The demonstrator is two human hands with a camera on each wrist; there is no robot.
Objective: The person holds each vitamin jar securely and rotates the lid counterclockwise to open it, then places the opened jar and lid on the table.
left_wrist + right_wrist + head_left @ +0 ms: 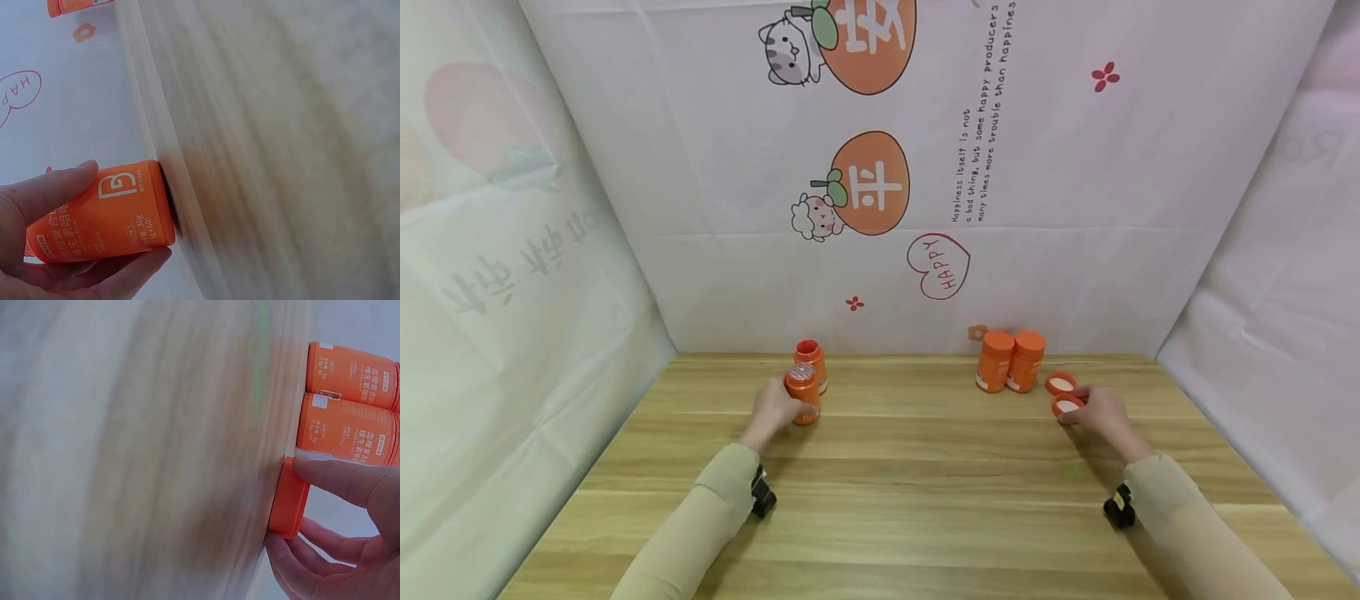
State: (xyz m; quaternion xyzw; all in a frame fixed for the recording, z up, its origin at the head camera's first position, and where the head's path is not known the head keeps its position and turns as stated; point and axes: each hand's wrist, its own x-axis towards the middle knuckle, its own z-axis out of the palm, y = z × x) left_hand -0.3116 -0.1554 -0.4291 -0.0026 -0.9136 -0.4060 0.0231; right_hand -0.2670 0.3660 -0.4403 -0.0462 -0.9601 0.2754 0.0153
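On the left of the table my left hand (775, 406) grips an orange bottle (119, 212), thumb on one side and fingers on the other. Its top looks silvery, and its base is at the tabletop. Just behind it stands an uncapped orange bottle (809, 358) with an open mouth. Over on the right, my right hand (1105, 410) pinches an orange cap (290, 499) by its rim; it lies on the table, pale inside facing up. A second upturned cap (1060, 383) lies right behind that one.
Two capped orange bottles (997, 360) stand side by side at the back, left of the caps. The wooden table (910, 500) meets a printed white back sheet (737, 275). White sheets also hang at both sides.
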